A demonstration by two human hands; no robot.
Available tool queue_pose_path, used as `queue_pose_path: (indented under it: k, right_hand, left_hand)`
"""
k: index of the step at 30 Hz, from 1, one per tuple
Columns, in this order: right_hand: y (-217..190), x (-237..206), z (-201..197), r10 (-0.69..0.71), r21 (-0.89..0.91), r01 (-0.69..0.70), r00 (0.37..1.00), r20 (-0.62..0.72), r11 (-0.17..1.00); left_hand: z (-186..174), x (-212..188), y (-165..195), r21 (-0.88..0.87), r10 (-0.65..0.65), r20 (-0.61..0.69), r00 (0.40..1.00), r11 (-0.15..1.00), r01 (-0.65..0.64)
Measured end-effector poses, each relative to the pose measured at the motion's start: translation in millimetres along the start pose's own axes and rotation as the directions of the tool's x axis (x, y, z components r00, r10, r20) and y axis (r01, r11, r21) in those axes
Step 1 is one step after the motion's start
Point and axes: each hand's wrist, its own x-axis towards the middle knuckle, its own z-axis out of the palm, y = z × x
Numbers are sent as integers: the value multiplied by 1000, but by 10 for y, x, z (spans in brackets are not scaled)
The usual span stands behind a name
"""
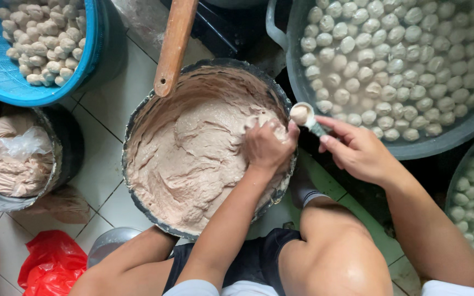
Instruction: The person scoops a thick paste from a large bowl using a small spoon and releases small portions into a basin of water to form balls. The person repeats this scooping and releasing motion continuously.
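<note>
Left hand (267,145) clenched on pinkish paste (193,159) at the right rim of the round basin (138,118), frame centre; paste looks soft, sticky, heavy, best squeezed by the fistful. Right hand (357,153) pinches a small spoon (304,116) carrying one formed ball. Basin sits on a tiled floor (111,98); tub of floating balls (396,60) upper right.

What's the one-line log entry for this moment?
left hand: squeezing paste | right hand: spoon, ball in it | pot of balls beside
</note>
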Motion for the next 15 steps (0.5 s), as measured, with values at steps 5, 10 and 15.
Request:
queue_pose_path:
  k: [5,10,15]
  right_hand:
    - [-11,43,-71,-322,-470,163,904,-281,867]
    - [-14,9,-57,-237,-312,150,935,-264,938]
    - [3,-50,41,-88,-156,94,995,42,983]
  left_hand:
    - [23,-101,-3,-41,-15,-33,999,999,14]
    - [78,-78,-95,-269,49,-66,997,961,-65]
    - [105,-120,-79,-343,3,-46,999,939,-18]
